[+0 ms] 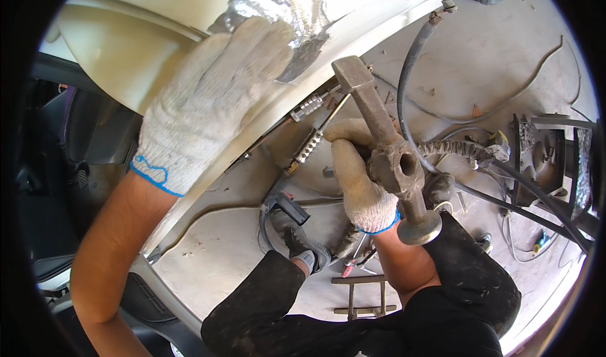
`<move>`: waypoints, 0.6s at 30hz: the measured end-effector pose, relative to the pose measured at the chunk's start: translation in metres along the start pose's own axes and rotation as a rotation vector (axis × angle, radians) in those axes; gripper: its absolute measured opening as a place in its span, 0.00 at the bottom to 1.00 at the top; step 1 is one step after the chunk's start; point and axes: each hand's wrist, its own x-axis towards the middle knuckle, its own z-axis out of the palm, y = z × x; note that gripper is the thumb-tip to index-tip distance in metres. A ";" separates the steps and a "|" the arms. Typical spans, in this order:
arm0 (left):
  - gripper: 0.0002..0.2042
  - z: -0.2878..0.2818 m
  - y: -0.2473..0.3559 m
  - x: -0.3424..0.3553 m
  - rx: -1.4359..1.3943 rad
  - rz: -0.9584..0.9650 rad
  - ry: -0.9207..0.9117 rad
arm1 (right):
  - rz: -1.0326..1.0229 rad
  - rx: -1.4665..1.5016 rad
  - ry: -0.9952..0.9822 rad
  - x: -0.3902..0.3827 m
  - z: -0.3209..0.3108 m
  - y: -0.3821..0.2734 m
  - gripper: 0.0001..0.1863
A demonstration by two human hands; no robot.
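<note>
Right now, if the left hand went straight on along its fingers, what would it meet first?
Likely the shiny patch; the left hand overlaps its edge in view, though depth is unclear.

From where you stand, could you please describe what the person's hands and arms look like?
The left hand and right hand both wear off-white knitted gloves, greyish in places, with blue edging at each wrist. A wavy blue thread shows above the left edging. Both forearms are bare, with no sleeves covering them.

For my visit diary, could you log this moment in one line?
left hand: open, over car panel; right hand: gripping hammer; shiny patch: partly hidden
</note>
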 end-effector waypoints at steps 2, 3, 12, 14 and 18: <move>0.40 -0.006 -0.001 -0.008 -0.012 0.013 -0.068 | -0.066 -0.317 0.048 0.009 0.010 0.017 0.10; 0.40 -0.009 -0.004 -0.014 -0.008 0.024 -0.101 | -0.166 -0.281 0.031 0.013 0.009 0.009 0.10; 0.32 -0.047 -0.005 -0.031 -0.181 -0.050 -0.201 | -0.252 -0.160 -0.079 0.039 0.022 0.009 0.16; 0.32 -0.054 -0.004 -0.025 -0.170 -0.051 -0.167 | -0.252 -0.108 -0.054 0.035 0.020 0.004 0.16; 0.32 -0.055 -0.004 -0.016 -0.153 -0.057 -0.142 | -0.323 -0.286 -0.070 0.038 0.026 0.016 0.16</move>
